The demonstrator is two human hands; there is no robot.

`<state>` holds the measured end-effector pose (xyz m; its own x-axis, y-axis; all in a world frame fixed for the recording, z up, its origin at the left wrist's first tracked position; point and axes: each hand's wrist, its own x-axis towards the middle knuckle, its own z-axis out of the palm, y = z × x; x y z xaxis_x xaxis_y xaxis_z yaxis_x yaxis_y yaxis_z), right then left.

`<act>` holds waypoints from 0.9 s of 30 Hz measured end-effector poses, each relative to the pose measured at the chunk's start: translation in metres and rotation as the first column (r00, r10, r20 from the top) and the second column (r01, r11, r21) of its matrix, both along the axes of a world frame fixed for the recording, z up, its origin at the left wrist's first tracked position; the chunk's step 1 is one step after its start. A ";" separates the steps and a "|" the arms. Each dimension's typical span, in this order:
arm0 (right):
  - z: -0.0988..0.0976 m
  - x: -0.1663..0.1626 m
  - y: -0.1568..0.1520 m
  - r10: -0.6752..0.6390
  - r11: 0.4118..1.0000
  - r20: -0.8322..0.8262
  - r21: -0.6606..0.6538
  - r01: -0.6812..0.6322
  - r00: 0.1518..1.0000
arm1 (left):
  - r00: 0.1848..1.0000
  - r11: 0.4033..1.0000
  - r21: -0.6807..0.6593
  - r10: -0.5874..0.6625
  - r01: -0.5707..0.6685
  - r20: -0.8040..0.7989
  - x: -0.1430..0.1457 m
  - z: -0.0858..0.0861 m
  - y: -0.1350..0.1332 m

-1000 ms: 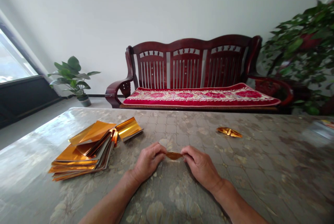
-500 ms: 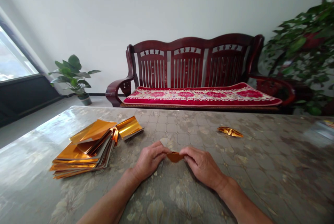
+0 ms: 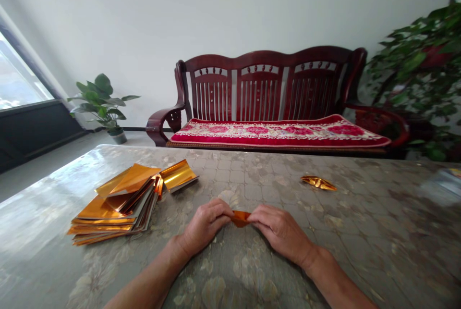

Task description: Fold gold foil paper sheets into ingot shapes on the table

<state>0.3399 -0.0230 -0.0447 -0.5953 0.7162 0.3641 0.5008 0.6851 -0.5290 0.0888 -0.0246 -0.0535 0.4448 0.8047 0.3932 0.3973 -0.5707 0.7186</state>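
Both hands pinch one small folded gold paper (image 3: 240,218) between them: left hand (image 3: 206,226) grips its left end with fingertips, right hand (image 3: 280,232) grips its right end, thumbs and forefingers closed on it. Paper sits just above the desk (image 3: 360,251), near the front middle, whether it touches the surface can't be told. Forearms come in from the bottom edge, resting on or just over the desk.

Left of the paper, near: messy stack of gold sheets (image 3: 115,203), fanned, lying flat on desk. One curled gold sheet (image 3: 178,175) just beside the stack's far right corner. Right of the paper and farther back: one folded gold piece (image 3: 318,183), alone, well apart from hands.

Beyond the desk from the paper: dark red wooden bench (image 3: 266,92) with red flowered cushion (image 3: 277,133). Far left of it a small potted plant (image 3: 103,105) on the floor, window (image 3: 18,83) at left edge. Far right a big leafy plant (image 3: 421,73).
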 end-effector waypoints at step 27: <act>-0.006 0.006 0.002 0.050 0.998 -0.027 0.052 -0.048 0.998 | 0.995 0.999 0.000 -0.047 0.047 -0.082 0.000 -0.007 -0.009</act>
<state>0.3454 -0.0208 -0.0512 -0.6180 0.6667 0.4166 0.4513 0.7348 -0.5063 0.0890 -0.0335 -0.0609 0.5133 0.7813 0.3551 0.4275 -0.5916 0.6836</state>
